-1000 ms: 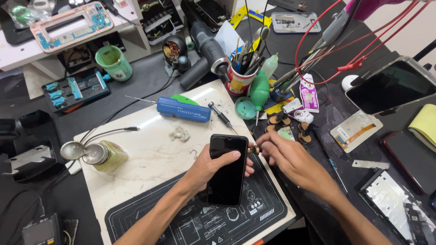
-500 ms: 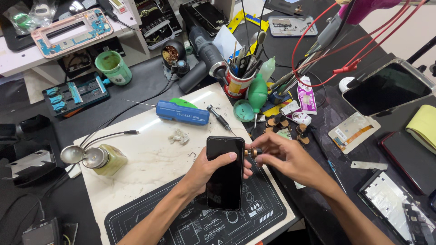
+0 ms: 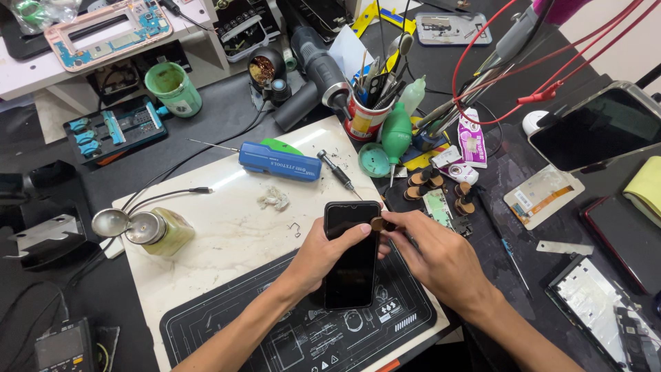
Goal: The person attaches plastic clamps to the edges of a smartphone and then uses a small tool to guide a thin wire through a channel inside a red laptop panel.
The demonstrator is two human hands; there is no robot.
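1. Phone: long axis runs away from me toward the tool cup, top end far, tilted slightly right. It lies over the near edge of the white slab and the dark work mat.
2. Appearance: black, glossy, screen dark and unlit, rounded corners.
3. My left hand wraps the phone's left edge, thumb laid across the upper glass; fingers closed on it.
4. My right hand pinches a small brown disc between fingertips at the phone's upper right edge.
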